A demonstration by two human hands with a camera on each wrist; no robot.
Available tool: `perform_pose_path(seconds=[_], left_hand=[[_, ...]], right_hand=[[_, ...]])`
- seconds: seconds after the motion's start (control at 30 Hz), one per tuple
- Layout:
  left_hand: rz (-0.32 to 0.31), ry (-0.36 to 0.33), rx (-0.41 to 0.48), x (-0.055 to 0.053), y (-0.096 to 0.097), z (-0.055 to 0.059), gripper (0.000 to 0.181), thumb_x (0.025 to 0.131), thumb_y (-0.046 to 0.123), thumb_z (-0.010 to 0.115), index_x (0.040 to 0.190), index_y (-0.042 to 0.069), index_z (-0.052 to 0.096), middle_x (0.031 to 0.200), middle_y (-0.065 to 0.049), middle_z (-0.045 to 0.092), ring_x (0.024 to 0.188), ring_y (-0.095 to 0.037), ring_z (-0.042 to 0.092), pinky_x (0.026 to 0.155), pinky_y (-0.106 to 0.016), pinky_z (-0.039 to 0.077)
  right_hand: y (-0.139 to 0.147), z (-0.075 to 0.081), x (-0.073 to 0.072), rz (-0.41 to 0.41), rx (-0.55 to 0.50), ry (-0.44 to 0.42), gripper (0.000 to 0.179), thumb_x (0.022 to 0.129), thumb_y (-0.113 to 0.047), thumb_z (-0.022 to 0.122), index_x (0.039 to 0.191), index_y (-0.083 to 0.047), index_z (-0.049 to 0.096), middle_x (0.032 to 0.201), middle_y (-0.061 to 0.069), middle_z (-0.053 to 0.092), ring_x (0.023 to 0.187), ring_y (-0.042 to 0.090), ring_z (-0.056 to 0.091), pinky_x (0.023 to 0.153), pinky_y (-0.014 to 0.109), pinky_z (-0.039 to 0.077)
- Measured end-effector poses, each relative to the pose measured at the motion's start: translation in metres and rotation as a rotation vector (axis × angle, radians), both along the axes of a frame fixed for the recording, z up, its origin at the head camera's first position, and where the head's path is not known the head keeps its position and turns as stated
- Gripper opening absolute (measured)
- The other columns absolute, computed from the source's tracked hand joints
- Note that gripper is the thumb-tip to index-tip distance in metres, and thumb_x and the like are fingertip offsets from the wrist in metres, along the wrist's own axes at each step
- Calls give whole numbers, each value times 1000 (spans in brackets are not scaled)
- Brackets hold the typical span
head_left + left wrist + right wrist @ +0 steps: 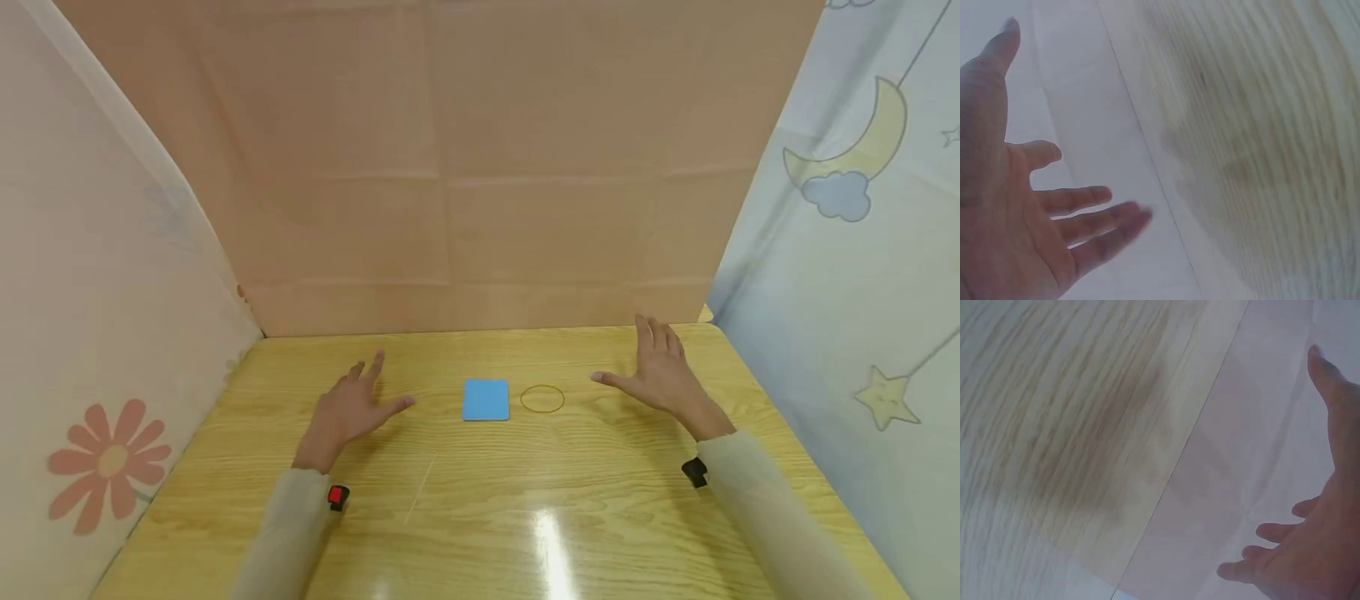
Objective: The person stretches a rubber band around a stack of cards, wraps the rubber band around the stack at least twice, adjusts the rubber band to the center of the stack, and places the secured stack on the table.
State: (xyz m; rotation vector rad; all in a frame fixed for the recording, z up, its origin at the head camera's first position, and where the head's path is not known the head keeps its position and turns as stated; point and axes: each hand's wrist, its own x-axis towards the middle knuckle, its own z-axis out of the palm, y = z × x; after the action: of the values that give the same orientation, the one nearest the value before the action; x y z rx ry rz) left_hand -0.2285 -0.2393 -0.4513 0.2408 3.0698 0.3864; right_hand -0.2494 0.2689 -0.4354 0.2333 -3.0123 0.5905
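A flat blue square with rounded corners [486,400] lies on the wooden table [480,483]. Just right of it is a thin yellow rubber band [542,387], spread in an oval. My left hand [351,410] is to the left of the square, fingers spread and thumb pointing toward it, holding nothing. On the other side, my right hand [663,375] is apart from the band, its thumb stretched toward it and its palm bare. Both wrist views show the left palm [1010,231] and the right hand [1316,550] with extended fingers and no object in them.
An upright tan cloth [450,167] stands along the table's far edge. Patterned pale cloths hang at the left [112,292] and right [847,275]. Small black devices sit at the left wrist [339,498] and right wrist [695,472].
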Motion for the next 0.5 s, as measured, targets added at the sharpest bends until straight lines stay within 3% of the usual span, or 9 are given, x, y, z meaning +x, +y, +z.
perform_pose_path(seconds=[0.17,0.27,0.33,0.4,0.5], left_hand=[[-18,66,-24,1,8,3,116,87,90,49,169,12,23,144,-30,58,130,-51,58,69,-55,62],[-25,63,34,1,13,3,108,90,86,53,162,7,40,141,-27,63,125,-46,64,80,-56,63],[-40,51,95,1,18,3,96,93,80,56,150,4,54,133,-23,69,116,-40,70,88,-57,62],[-56,30,161,0,24,4,80,95,75,60,133,5,67,114,-16,76,99,-30,74,88,-51,62],[-84,6,239,-1,33,4,58,96,67,65,108,10,73,82,-5,69,70,-17,62,69,-38,56]], right_hand=[[-7,1,2,-16,-28,37,127,88,-76,69,167,1,6,166,38,19,148,66,19,108,86,29],[-10,1,2,-19,-65,44,122,88,-73,71,165,3,15,162,40,25,144,64,24,108,81,35],[-11,1,3,-12,-101,31,118,89,-69,73,164,4,19,159,40,27,142,61,27,107,78,39],[-13,0,3,1,-136,14,112,91,-64,74,163,6,23,158,40,28,141,60,30,106,75,41],[-17,-2,3,21,-159,-5,99,95,-54,75,160,8,31,156,38,34,139,57,38,107,73,44]])
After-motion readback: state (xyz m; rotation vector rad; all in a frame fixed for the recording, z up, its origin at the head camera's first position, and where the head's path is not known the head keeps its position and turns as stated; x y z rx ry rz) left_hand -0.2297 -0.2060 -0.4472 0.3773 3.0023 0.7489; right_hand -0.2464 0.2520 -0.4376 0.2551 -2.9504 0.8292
